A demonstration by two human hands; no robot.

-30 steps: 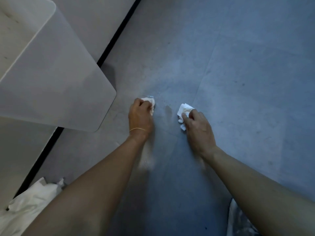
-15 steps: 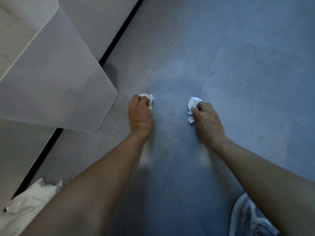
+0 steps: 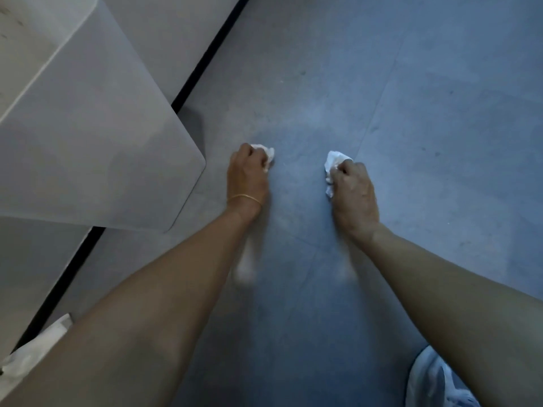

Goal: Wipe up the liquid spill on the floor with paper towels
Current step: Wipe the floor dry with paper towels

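wiping is being done: a crumpled paper towel [image 3: 266, 154] is being gripped in the left hand [image 3: 248, 176], a second wad [image 3: 333, 163] in the right hand [image 3: 354, 190], both pressed to the floor [image 3: 440, 136], apart. next, the strip between is probably needing passes.

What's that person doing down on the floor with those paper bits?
A person is wiping the grey-blue floor. The left hand grips one crumpled white paper towel and the right hand grips a second crumpled white paper towel, both held down against it, apart. No puddle shows clearly between them.
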